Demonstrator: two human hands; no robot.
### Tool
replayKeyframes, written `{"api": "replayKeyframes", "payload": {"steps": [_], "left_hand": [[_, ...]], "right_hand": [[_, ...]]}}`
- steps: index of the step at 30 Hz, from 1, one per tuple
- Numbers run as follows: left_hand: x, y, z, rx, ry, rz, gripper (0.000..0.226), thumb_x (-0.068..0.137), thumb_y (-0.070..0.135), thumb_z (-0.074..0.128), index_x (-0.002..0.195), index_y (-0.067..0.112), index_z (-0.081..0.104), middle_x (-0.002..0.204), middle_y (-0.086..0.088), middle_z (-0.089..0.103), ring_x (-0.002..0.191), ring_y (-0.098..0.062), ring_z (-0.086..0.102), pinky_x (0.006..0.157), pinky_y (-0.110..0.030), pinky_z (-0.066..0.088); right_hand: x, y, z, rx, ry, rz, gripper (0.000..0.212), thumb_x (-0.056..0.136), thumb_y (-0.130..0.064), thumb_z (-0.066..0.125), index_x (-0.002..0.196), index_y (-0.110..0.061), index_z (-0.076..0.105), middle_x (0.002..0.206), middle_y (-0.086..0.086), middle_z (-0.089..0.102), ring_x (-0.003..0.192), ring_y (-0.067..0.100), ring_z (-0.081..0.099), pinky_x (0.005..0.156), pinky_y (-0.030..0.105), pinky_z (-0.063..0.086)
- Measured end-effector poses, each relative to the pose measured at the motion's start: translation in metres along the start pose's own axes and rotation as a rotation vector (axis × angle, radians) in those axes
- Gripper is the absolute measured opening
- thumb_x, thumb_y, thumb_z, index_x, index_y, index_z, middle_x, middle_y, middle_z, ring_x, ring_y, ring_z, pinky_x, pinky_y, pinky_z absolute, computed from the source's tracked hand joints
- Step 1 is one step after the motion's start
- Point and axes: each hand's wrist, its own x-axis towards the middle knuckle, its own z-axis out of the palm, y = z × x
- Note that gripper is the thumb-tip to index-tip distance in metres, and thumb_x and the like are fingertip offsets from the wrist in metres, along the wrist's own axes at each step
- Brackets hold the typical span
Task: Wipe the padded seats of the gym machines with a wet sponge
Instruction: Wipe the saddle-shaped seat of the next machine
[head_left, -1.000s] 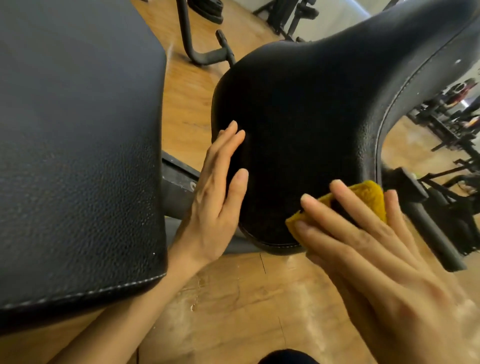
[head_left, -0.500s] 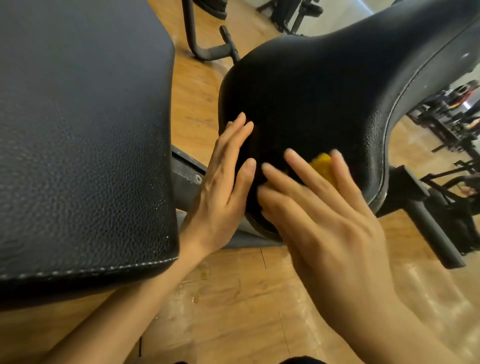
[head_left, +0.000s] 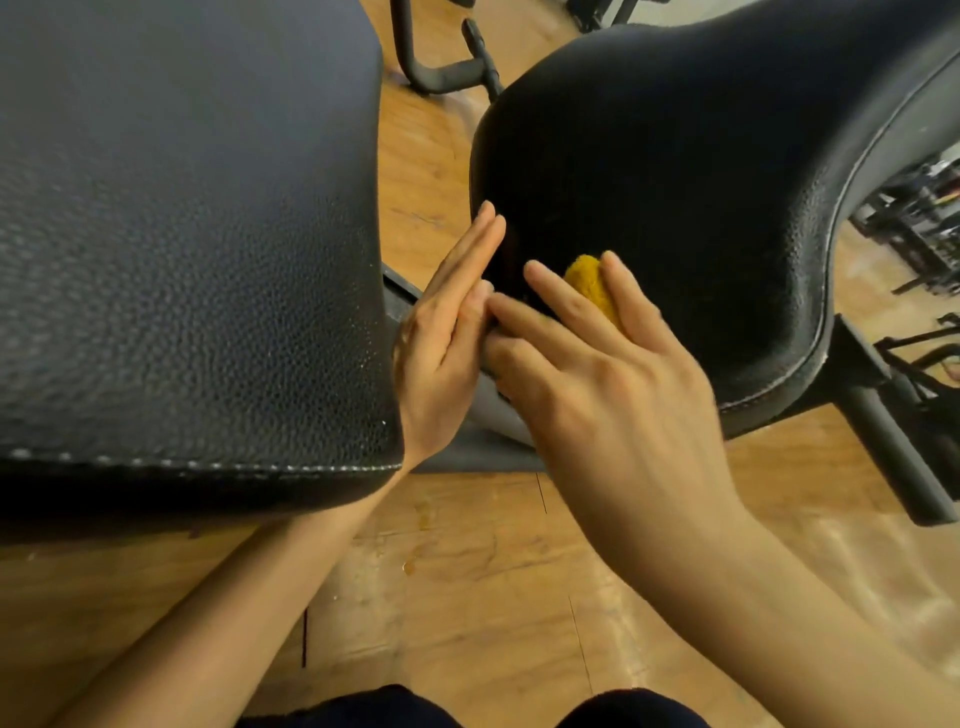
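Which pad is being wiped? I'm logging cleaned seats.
The rounded saddle-shaped pad on the right: the right hand presses the yellow sponge on it. The flat square pad on the left is untouched.

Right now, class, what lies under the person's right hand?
A yellow sponge shows between the fingers of the right hand, pressed onto the black padded seat. The hand covers most of the sponge and the seat beneath it.
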Motion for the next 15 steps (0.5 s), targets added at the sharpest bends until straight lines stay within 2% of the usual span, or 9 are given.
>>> {"api": "replayKeyframes", "payload": {"steps": [3,5,8,11,15], "left_hand": [[0.002,-0.001,-0.005,0.058,0.019,0.013,0.047,0.106,0.02,0.026,0.151,0.008,0.03,0.162,-0.001,0.023,0.148,-0.003,0.018,0.122,-0.038,0.024],[0.003,-0.003,-0.006,0.071,0.026,0.02,0.046,0.107,0.02,0.026,0.151,0.009,0.031,0.161,0.002,0.024,0.148,-0.002,0.018,0.122,-0.032,0.021],[0.002,-0.005,-0.004,0.066,0.021,0.02,0.046,0.107,0.02,0.024,0.151,0.01,0.031,0.161,0.003,0.024,0.147,0.0,0.019,0.12,-0.024,0.019],[0.002,-0.004,-0.002,0.021,0.017,-0.001,0.048,0.106,0.023,0.02,0.152,0.01,0.029,0.161,0.0,0.025,0.148,-0.002,0.02,0.121,-0.026,0.019],[0.004,-0.006,-0.003,0.052,0.021,0.028,0.049,0.106,0.021,0.02,0.152,0.007,0.028,0.162,-0.002,0.023,0.148,-0.003,0.018,0.121,-0.026,0.018]], "right_hand": [[-0.045,0.023,-0.002,0.044,-0.027,-0.106,0.042,0.097,-0.024,0.036,0.133,-0.017,0.056,0.151,0.003,0.041,0.146,0.024,0.024,0.12,0.048,0.012],[-0.058,0.03,-0.008,0.082,-0.028,-0.118,0.043,0.097,-0.026,0.037,0.137,-0.02,0.052,0.155,0.0,0.034,0.148,0.022,0.018,0.122,0.047,0.008],[-0.015,0.016,-0.012,0.055,0.023,0.025,0.039,0.095,-0.024,0.04,0.125,-0.016,0.063,0.143,0.005,0.051,0.143,0.027,0.032,0.12,0.049,0.014],[0.029,0.003,-0.011,-0.005,0.002,0.088,0.041,0.09,-0.026,0.04,0.121,-0.014,0.065,0.138,0.008,0.056,0.14,0.031,0.037,0.118,0.049,0.012],[-0.025,0.029,-0.007,-0.018,-0.035,-0.137,0.044,0.099,-0.023,0.031,0.135,-0.017,0.055,0.15,0.004,0.042,0.145,0.028,0.026,0.12,0.05,0.015]]}}
